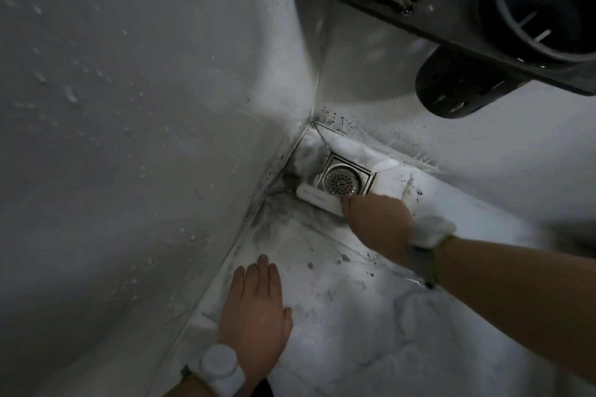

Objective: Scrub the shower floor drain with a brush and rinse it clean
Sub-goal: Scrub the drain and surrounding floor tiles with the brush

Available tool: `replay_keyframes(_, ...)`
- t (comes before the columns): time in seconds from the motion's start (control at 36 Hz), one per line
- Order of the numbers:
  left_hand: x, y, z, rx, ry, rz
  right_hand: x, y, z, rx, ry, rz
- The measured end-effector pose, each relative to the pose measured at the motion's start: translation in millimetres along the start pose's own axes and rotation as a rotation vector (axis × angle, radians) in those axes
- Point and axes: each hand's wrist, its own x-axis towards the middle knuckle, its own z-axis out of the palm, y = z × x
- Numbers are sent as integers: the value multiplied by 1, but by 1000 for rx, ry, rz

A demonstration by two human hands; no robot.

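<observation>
A square steel drain (344, 179) with a round perforated cover sits in the corner of the white marble shower floor. My right hand (377, 225) grips a white brush (317, 198), whose head lies along the drain's near edge and reaches toward the left wall. The brush's bristles are hidden under its white back. My left hand (254, 303) rests flat on the floor with straight fingers, well short of the drain, close to the left wall.
Dark specks and smears cover the floor (371, 316) and lower walls around the drain. A dark wall shelf (451, 19) with a round cup holder hangs above the corner at the top right. Wet white walls (145, 106) close in on the left and back.
</observation>
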Motion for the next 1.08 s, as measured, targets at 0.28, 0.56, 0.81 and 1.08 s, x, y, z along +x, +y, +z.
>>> replay_keyframes(0.28, -1, 0, 1, 4, 8, -2, 16, 12, -1, -47, 66, -25)
replay_keyframes(0.56, -1, -2, 2, 8, 9, 1, 33, 12, -2, 4, 120, 104)
replay_keyframes(0.81, 1, 1, 1, -15, 9, -19, 27, 20, -1, -147, 149, 13)
replay_keyframes(1.08, 1, 0, 3, -8, 6, -10, 40, 24, -4, -241, 233, 85)
